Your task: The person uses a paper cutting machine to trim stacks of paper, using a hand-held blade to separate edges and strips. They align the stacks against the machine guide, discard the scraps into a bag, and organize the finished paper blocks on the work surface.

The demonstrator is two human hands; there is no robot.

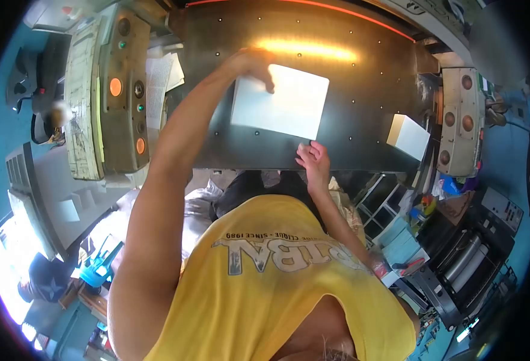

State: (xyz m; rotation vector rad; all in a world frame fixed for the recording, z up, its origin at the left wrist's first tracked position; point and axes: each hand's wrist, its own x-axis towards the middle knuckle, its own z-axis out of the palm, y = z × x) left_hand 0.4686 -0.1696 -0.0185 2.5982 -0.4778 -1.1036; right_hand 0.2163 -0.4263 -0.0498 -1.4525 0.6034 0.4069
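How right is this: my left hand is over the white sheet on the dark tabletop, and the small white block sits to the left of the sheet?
One part is wrong: the small white block sits to the right of the white sheet, as the head view shows. Your left hand is indeed over the sheet on the dark tabletop.

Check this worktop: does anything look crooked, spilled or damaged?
Mildly askew: the white rectangular sheet or stack by the left hand sits slanted on the dark metal table. Loose white papers left of it are unevenly fanned. No spill shows.
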